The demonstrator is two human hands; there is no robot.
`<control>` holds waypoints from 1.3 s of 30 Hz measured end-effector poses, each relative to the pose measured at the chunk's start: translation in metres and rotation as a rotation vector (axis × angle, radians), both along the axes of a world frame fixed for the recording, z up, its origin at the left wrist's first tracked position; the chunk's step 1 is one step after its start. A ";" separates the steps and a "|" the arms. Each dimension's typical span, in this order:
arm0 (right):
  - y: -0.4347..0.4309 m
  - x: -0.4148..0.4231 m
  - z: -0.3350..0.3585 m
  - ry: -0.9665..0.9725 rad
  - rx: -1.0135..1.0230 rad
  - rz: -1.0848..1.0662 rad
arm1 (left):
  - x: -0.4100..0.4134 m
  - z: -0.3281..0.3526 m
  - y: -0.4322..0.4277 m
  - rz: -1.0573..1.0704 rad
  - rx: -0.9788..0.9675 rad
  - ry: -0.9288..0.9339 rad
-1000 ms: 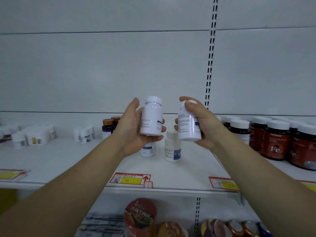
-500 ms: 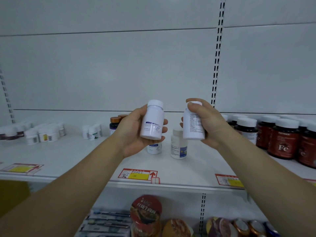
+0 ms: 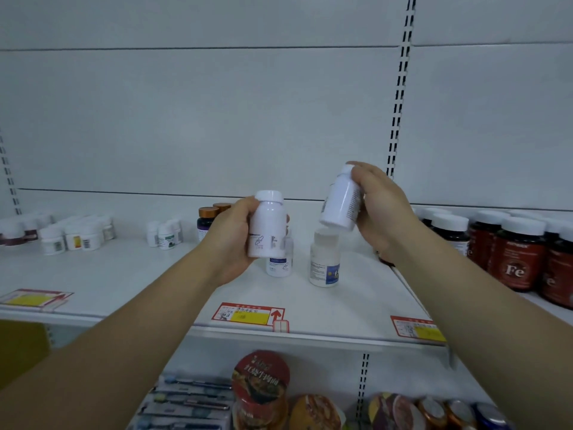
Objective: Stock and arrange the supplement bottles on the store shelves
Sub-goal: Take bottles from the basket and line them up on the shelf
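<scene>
My left hand (image 3: 231,240) grips a white supplement bottle (image 3: 268,225) upright, just above the white shelf (image 3: 130,277). My right hand (image 3: 381,209) holds a second white bottle (image 3: 339,200), tilted with its cap up and to the right, right over a standing white bottle with a blue label (image 3: 325,259). Another small white bottle (image 3: 279,265) stands on the shelf behind and below the left-hand bottle, partly hidden by it.
Dark red bottles marked Fe (image 3: 516,252) crowd the shelf at right. Two dark bottles with copper caps (image 3: 207,221) stand behind my left hand. Small white jars (image 3: 74,234) and little bottles (image 3: 164,234) sit at left. Price tags (image 3: 248,315) line the shelf edge; noodle cups (image 3: 260,389) fill the shelf below.
Both hands have moved lower and farther in over the shelf. The left bottle has dropped toward the shelf. The right bottle has tilted over the standing bottle.
</scene>
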State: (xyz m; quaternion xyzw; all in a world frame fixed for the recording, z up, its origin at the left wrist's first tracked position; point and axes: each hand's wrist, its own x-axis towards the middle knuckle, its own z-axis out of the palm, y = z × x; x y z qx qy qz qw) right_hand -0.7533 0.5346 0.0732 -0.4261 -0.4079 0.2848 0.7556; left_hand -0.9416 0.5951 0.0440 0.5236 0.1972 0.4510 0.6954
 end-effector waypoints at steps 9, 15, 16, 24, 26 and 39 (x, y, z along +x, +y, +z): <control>0.051 0.028 -0.010 -0.324 -0.163 -0.221 | -0.001 -0.035 0.012 0.162 0.329 0.445; 0.074 0.046 -0.029 -0.397 -0.347 -0.219 | 0.008 -0.038 0.019 0.150 0.358 0.491; 0.076 0.048 -0.032 -0.406 -0.372 -0.214 | 0.010 -0.038 0.019 0.142 0.358 0.492; 0.085 0.071 -0.054 -0.427 -0.475 -0.202 | 0.016 -0.041 0.025 0.105 0.353 0.489; 0.088 0.072 -0.058 -0.477 -0.447 -0.191 | 0.016 -0.042 0.026 0.110 0.360 0.491; 0.014 0.030 -0.041 -0.876 -0.449 -0.147 | 0.012 -0.041 0.029 0.214 0.340 0.440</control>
